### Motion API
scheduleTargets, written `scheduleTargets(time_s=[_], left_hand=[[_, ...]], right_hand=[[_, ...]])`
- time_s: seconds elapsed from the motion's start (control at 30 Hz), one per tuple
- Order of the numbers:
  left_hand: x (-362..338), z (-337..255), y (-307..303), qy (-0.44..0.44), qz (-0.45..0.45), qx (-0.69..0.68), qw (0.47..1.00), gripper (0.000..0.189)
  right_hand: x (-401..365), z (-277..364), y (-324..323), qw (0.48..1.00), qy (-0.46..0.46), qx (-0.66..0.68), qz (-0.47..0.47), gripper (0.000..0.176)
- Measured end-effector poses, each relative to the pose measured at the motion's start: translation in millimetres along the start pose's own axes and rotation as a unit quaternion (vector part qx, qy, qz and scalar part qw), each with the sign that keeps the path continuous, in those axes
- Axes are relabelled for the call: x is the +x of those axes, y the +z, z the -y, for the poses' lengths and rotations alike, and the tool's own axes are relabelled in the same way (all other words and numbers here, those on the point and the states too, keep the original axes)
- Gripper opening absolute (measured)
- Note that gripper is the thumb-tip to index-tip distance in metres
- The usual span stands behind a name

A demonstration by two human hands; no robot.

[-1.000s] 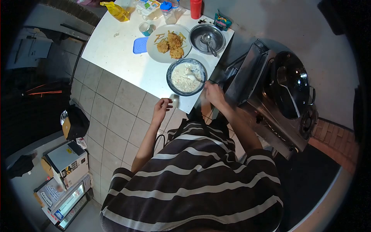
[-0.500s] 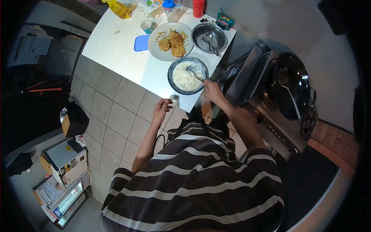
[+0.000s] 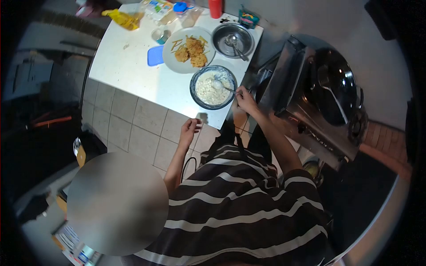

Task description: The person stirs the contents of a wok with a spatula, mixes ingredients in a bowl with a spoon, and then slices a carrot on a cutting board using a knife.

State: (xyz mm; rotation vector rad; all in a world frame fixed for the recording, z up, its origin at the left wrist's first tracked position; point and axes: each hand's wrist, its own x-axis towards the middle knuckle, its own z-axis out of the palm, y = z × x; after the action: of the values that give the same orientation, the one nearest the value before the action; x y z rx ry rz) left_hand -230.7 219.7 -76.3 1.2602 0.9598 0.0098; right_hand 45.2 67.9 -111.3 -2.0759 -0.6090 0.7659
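Observation:
My right hand (image 3: 246, 100) is closed around the handle of a spoon (image 3: 229, 90). The spoon's head rests in a creamy white mixture with pale lumps (image 3: 208, 92), inside a dark bowl (image 3: 192, 94) near the table's corner. Off the table's front edge hovers my left hand (image 3: 191, 128), fingers loosely bent and slightly apart, with nothing in it. Behind the bowl is a white plate (image 3: 173, 65) of golden fried pieces (image 3: 193, 49) and pale strips. A metal bowl (image 3: 216, 43) beside the plate contains another spoon or ladle (image 3: 233, 42).
A stove (image 3: 306, 128) on the right carries a black wok (image 3: 341, 71) with a metal spatula (image 3: 335, 99) in it. Along the table (image 3: 120, 66) stand a blue lid (image 3: 155, 56), a cup (image 3: 159, 35), a blue-topped jug (image 3: 188, 15) and a red bottle (image 3: 215, 9). A blurred round patch hides the lower left.
The spoon's head has shifted within the mixture and now shows its bowl with white mixture on it. The view has tilted slightly. A blurred round patch has appeared at the lower left.

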Motion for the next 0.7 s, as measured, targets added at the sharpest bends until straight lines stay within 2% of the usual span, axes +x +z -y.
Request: scheduleTargets(time_s=[0.07, 0.1, 0.17, 0.23, 0.33, 0.37, 0.4, 0.43, 0.47, 0.5, 0.53, 0.57, 0.63, 0.67, 0.7], left_hand=[[4.0, -0.7, 0.3, -0.018, 0.045, 0.0, 0.999, 0.038], [7.0, -1.1, -1.8, -0.021, 0.069, 0.018, 0.997, 0.038], [16.0, 0.3, -4.7, -0.017, 0.09, 0.025, 0.995, 0.041], [14.5, -15.2, 1.1, 0.002, 0.119, 0.043, 0.992, 0.042], [-11.3, -87.8, 40.1, 0.023, 0.173, -0.033, 0.984, 0.044], [-24.3, -110.4, 61.4, 0.035, 0.202, -0.069, 0.976, 0.05], [-28.0, -119.0, 79.8, 0.068, 0.27, -0.093, 0.956, 0.062], [-38.4, -132.5, 105.5, 0.056, 0.311, -0.146, 0.937, 0.067], [-47.6, -142.5, 131.7, -0.011, 0.36, -0.219, 0.907, 0.067], [-56.5, -147.6, 158.9, -0.091, 0.404, -0.282, 0.865, 0.067], [-30.2, -121.1, 180.5, -0.092, 0.551, -0.306, 0.771, 0.072], [-43.6, -126.8, 209.7, -0.112, 0.603, -0.247, 0.75, 0.077], [-78.5, -123.7, 253.5, -0.151, 0.669, -0.22, 0.694, 0.077], [-112.2, -128.1, 272.3, -0.117, 0.659, -0.174, 0.723, 0.075], [-148.7, -131.9, 281.8, -0.081, 0.644, -0.128, 0.75, 0.074]], right_hand=[[-16.8, 30.4, -15.5, 0.98, 0.185, 0.065, 0.032, 0.031], [-25.5, 22.9, -16.6, 0.977, 0.198, 0.078, 0.009, 0.031], [-44.9, 7.3, -21.5, 0.994, 0.01, -0.039, -0.106, 0.042], [-83.2, 51.1, -50.7, 0.987, 0.001, -0.049, -0.152, 0.038], [-131.2, 91.7, -77.8, 0.976, -0.149, -0.09, -0.131, 0.038], [-146.5, 99.2, -78.5, 0.969, -0.19, -0.096, -0.122, 0.039], [-162.9, 105.8, -71.5, 0.957, -0.235, -0.108, -0.135, 0.043], [-177.6, 113.3, -64.5, 0.941, -0.276, -0.124, -0.15, 0.048], [-195.3, 130.9, -68.3, 0.928, -0.304, -0.163, -0.14, 0.055], [-213.3, 146.9, -74.0, 0.916, -0.322, -0.203, -0.129, 0.062], [-225.4, 148.6, -73.4, 0.915, -0.328, -0.179, -0.153, 0.066], [-239.0, 142.4, -77.4, 0.912, -0.333, -0.157, -0.179, 0.071], [-279.7, 113.2, -94.7, 0.91, -0.274, -0.164, -0.264, 0.074], [-306.7, 103.9, -107.0, 0.899, -0.222, -0.218, -0.307, 0.078], [-324.3, 75.2, -104.6, 0.876, -0.204, -0.212, -0.383, 0.073]])
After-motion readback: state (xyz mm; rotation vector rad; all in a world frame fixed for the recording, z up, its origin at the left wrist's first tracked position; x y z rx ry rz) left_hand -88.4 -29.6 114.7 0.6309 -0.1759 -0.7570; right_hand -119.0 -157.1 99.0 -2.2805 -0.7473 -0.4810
